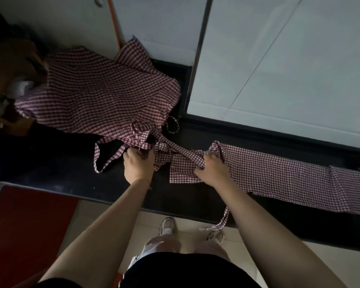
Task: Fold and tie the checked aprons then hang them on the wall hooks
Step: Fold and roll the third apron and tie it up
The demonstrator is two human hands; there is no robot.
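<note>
Person stands at a dark surface [195,200] w/ both arms out over it. Right hand [213,170] has its fingers curled round a bunched end of the folded apron [279,175], a long narrow checked strip lying flat on the surface & running off to the right, its far end at the frame edge. Left hand [138,166] is knuckles-up w/ fingers curled, pinching apron ties [164,148] where several straps cross in a tangle btwn the 2 hands; which strap it has, can't tell. One strap makes a loop [104,161] on the surface just left of that hand. Another tie end [222,222] hangs off the front edge near the person's shoes.

Second checked apron [100,96] lies spread & rumpled further back on the left, one corner riding up against the pale wall [289,69]. Red mat [27,229] at lower left, beside the surface edge. Far left is dark & blurred; can't make out what's there.
</note>
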